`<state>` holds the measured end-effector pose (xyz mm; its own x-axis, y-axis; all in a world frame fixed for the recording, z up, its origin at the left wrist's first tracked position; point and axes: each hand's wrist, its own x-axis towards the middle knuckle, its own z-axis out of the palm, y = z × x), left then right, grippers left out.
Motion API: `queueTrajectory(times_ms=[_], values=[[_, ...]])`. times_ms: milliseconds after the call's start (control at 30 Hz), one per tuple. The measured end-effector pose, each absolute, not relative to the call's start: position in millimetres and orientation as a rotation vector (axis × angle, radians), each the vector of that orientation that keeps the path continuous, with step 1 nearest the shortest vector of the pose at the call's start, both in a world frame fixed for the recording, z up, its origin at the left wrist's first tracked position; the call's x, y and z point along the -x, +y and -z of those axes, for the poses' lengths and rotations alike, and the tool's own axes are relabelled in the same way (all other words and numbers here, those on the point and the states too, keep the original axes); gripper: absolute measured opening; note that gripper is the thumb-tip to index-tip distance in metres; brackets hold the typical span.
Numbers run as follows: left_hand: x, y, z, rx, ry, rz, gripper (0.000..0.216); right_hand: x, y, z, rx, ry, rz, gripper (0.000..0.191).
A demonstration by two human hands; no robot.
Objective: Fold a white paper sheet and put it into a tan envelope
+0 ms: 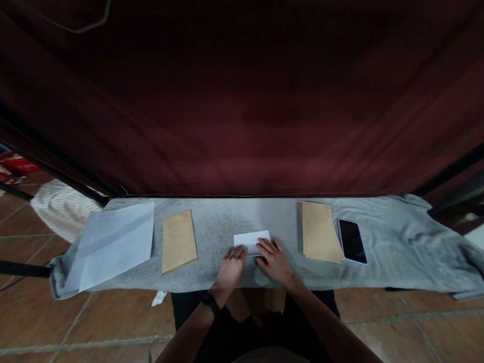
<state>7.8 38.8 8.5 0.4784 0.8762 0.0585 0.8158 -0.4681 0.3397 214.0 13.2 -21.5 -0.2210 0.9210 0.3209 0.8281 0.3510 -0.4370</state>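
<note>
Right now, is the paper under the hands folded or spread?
Apparently folded: the paper is far smaller than the flat sheets at left.

A dark red curtain (243, 122) fills the space behind a long, narrow worktop (215, 215) draped in grey cloth (392, 239), which is wrinkled toward the right end. Dark bars (43, 144) slant along both sides. Brown floor tiles (123, 326) with pale joints spread below. Striped fabric (62, 205) hangs at the left, near a red object (19, 164). The light is dim, the curtain's upper part almost black.
</note>
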Motion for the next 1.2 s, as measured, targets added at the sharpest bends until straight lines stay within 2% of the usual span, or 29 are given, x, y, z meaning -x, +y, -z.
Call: queueTrajectory(times_ms=[133, 233, 333, 500, 667, 867, 1033, 1200], values=[[-4, 51, -29, -2.359, 1.522, -0.477, 0.028, -227, 24, 4, 1.532, -1.671, -0.495, 0.026], [-4, 67, -39, -1.932, 1.579, -0.807, 0.018, -236, 36, -12, 1.536, -1.49, -0.561, 0.025], [-10, 81, -37, -1.547, 1.542, -0.998, 0.021, -238, 49, -19, 1.504, -1.371, -0.621, 0.025], [-24, 88, -14, -1.517, 1.601, -0.976, 0.022, -235, 60, -1, 1.667, -1.43, -0.533, 0.037], [-31, 88, 1, -1.568, 1.715, -0.883, 0.01, -225, 49, 23, 1.739, -1.522, -0.336, 0.045], [-34, 88, 2, -1.695, 1.85, -0.71, 0.039, -192, 27, 33, 1.678, -2.037, -0.101, 0.046], [-38, 76, 4, -2.092, 1.943, -0.623, 0.042, -184, 22, 35, 1.738, -2.104, 0.0, 0.048], [-58, 53, 18, -2.541, 1.593, -0.595, 0.052, -186, 21, 42, 1.74, -2.16, 0.029, 0.054]])
